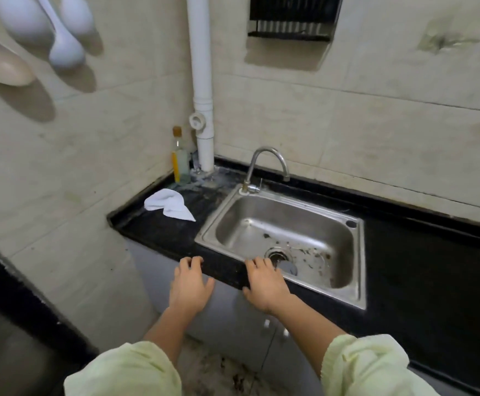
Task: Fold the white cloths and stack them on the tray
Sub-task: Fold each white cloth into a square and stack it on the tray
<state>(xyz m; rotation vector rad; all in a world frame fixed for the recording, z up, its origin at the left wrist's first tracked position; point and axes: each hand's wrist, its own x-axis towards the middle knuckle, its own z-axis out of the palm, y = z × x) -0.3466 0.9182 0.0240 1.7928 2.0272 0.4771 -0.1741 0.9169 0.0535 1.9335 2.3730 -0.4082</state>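
Note:
One white cloth (168,206) lies crumpled on the black counter (164,238), left of the sink and near the wall corner. My left hand (189,284) rests with its fingertips on the counter's front edge, fingers apart, holding nothing. My right hand (264,285) lies likewise on the front edge by the sink rim, empty. Both hands are well short of the cloth. No tray is in view.
A steel sink (353,284) with a curved tap (267,167) is set in the counter. A glass bottle (179,158) and a white pipe (203,90) stand in the back corner. Ladles (61,41) hang on the left wall. Grey cabinet doors (233,324) sit below.

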